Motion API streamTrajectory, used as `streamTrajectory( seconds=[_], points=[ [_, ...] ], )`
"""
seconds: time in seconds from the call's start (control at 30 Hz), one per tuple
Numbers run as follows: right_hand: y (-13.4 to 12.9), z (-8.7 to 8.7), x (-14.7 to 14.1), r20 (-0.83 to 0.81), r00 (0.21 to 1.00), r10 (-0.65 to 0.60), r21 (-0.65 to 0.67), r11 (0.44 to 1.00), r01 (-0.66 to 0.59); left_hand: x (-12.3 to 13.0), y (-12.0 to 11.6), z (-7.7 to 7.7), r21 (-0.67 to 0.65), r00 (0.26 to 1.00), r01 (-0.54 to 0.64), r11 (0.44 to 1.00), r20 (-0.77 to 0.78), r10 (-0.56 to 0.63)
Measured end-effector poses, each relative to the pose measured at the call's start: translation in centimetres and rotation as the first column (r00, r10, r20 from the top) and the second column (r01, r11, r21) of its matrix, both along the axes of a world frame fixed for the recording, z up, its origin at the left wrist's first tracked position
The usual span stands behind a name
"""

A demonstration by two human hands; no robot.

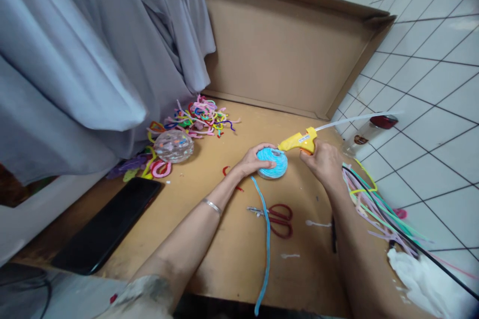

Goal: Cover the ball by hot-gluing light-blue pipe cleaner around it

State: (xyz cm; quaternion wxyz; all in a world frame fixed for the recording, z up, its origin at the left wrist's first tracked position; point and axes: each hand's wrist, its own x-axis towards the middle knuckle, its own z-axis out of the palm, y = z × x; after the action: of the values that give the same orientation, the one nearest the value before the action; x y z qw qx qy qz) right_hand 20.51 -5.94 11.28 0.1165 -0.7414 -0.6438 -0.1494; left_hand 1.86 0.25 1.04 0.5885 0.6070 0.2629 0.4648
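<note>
My left hand (257, 160) is closed around a small round piece wrapped in rows of light-blue pipe cleaner (276, 167), thumb across its front. A loose blue length (268, 239) trails from it down past the table's front edge. In my right hand (322, 162) is a yellow hot glue gun (299, 140), its nozzle touching or nearly touching the top right of the blue piece. A long clear glue stick (348, 120) sticks out from the gun's rear. Red-handled scissors (280, 220) lie on the table below, partly crossed by the blue length.
Colourful pipe cleaner pieces (204, 114) are heaped at the back left beside a clear faceted ball (174, 146). A black phone (108, 227) lies at left. Long pipe cleaners and a black cable (389, 222) run along the right. A cardboard panel (284, 45) stands behind.
</note>
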Motion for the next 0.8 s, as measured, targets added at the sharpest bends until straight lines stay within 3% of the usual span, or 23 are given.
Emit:
streamTrajectory(
  seconds=[0.8],
  points=[
    [0.28, -0.11, 0.10, -0.039, 0.999, -0.025, -0.029, 0.999, 0.024, 0.05, 0.18, -0.23, 0.000, 0.999, 0.025, 1.000, 0.026, -0.025]
  ],
)
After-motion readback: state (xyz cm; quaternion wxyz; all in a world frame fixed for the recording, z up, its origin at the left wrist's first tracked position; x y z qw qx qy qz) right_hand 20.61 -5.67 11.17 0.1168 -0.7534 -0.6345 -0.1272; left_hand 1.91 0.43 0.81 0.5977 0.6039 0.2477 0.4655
